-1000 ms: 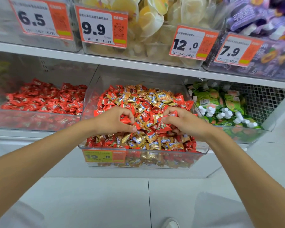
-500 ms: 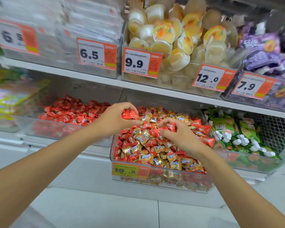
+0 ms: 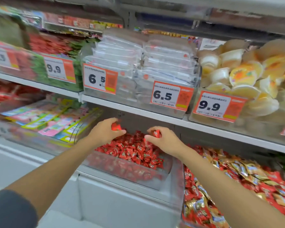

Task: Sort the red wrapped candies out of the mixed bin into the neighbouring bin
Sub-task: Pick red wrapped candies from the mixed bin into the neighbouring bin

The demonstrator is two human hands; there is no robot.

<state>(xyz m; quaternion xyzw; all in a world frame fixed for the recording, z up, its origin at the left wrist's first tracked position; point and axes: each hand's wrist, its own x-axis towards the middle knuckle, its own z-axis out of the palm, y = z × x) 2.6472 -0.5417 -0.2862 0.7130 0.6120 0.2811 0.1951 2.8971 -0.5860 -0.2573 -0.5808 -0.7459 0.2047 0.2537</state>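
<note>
Above bin [image 3: 127, 173], both hands [image 3: 104, 133] [image 3: 164, 141] pinching candies [image 3: 116, 127] [image 3: 157, 134]

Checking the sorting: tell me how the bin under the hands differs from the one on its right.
The red bin holds only red candies; the mixed bin holds red and gold wrappers. Left hand and right hand, each gripping one, hover over the red bin, not the mixed bin. Both are clear plastic, side by side.

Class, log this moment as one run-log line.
left hand pinches red candy; right hand pinches second red candy; both above red-candy bin; release pending
</note>
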